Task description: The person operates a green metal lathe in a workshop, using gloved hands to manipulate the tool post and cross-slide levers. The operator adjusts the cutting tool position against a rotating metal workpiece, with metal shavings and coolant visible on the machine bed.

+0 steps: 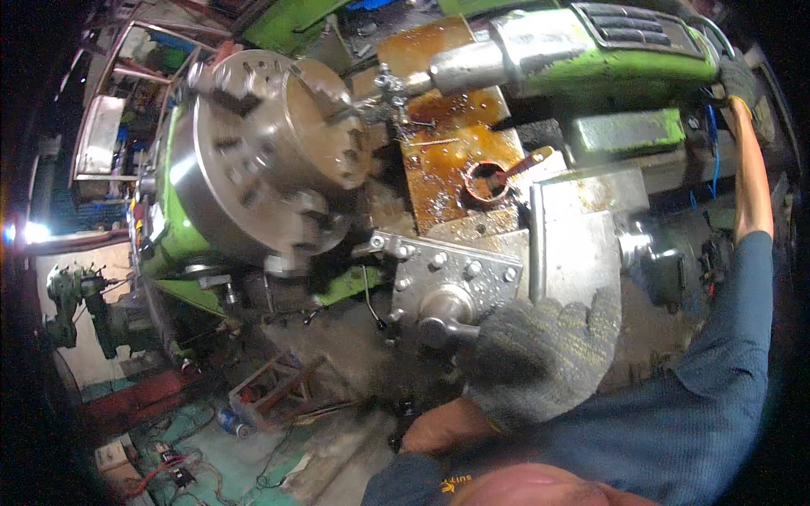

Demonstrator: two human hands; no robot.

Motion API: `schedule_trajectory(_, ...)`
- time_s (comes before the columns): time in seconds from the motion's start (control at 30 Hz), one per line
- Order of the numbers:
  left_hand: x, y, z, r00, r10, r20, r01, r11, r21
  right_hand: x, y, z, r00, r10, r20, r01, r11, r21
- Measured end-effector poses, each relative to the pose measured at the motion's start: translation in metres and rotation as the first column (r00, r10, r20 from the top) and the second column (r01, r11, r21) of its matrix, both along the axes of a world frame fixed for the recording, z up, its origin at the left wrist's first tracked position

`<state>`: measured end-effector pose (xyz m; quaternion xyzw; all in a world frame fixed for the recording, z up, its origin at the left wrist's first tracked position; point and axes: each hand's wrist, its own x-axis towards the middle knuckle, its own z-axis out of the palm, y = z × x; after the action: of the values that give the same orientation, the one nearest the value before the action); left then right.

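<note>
My left hand [544,358], in a dark grey knit glove, lies over the near side of a lathe's tool slide [582,244]. Its fingers are laid out along the metal, and the lever [451,331] of the square tool post [456,274] runs up against the glove. Far to the right, my gloved right hand [747,88] is closed at the handwheel [717,38] on the end of the green tailstock [591,55]; its fingers are partly hidden. From the tailstock, the steel quill [467,67] points toward a round workpiece [337,143] in the large chuck [253,160], which looks smeared by motion.
A round tin [488,182] with a red-handled brush [527,164] stands on the oily brown plate [439,160]. A green block [629,133] lies below the tailstock. On the floor at lower left are a red metal frame [278,384], a blue can [232,422] and cables.
</note>
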<state>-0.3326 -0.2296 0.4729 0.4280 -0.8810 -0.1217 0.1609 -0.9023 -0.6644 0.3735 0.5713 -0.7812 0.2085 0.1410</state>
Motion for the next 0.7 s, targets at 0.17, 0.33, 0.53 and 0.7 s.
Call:
schedule_trajectory(0.17, 0.004, 0.000, 0.003, 1.000, 0.004, 0.025, -0.006, 0.997, 0.081, 0.031, -0.007, -0.005, 0.991, -0.023, -0.128, 0.016, 0.999, -0.051)
schedule_trajectory(0.33, -0.001, -0.008, 0.017, 0.996, 0.031, 0.084, -0.034, 0.999, 0.024, 0.005, -0.010, -0.014, 0.986, 0.026, -0.166, -0.049, 0.989, -0.138)
schedule_trajectory(0.53, 0.001, -0.005, 0.006, 0.999, 0.025, -0.047, -0.028, 0.998, -0.063, -0.040, 0.007, 0.005, 0.903, 0.058, -0.426, -0.103, 0.991, -0.082)
schedule_trajectory(0.7, -0.001, -0.003, 0.000, 0.997, 0.074, 0.024, -0.074, 0.997, -0.011, 0.115, 0.031, 0.016, 0.996, -0.090, -0.018, 0.088, 0.990, -0.112)
